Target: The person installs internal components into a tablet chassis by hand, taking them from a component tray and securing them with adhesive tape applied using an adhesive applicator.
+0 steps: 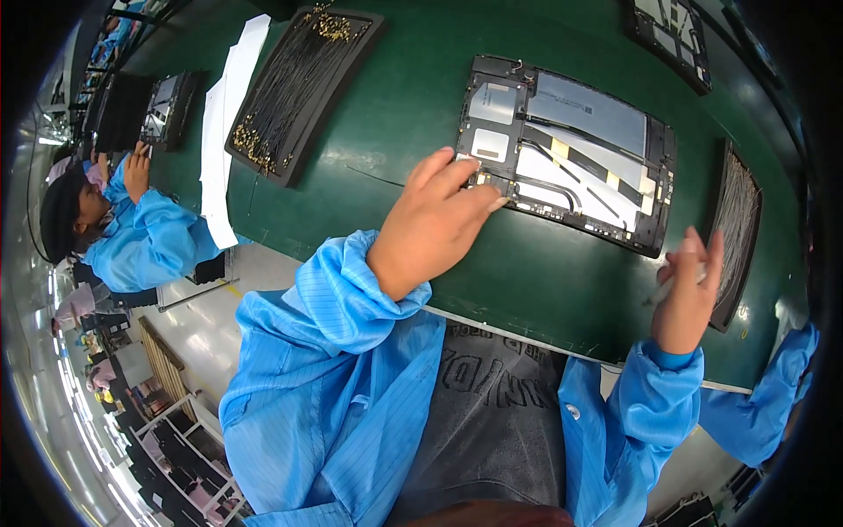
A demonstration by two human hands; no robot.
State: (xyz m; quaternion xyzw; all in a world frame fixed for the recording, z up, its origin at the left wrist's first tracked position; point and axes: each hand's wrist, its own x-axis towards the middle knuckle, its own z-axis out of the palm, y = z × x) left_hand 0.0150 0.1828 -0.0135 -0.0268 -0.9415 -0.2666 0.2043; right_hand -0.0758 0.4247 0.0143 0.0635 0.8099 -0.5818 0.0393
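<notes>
An opened tablet (584, 180) lies on the green table, its inside facing up with silver plates, black cables and small boards showing. At its near left corner my left hand (435, 224) has its fingers bent and pressed close to a small board. A thin black cable (376, 176) runs from the left into these fingers; its other end is hidden under them. My right hand (689, 294) is beside the right-hand tray, index and middle fingers stretched up and apart, slightly blurred. Nothing shows in it.
On the right stands a black tray (736, 237) of thin grey cables. Another black tray (303, 88) with black, gold-tipped cables lies at the left, beside white paper (230, 123). A second opened device (674, 35) is at the far right. A co-worker (132, 211) sits left; another sleeve (764, 404) shows right.
</notes>
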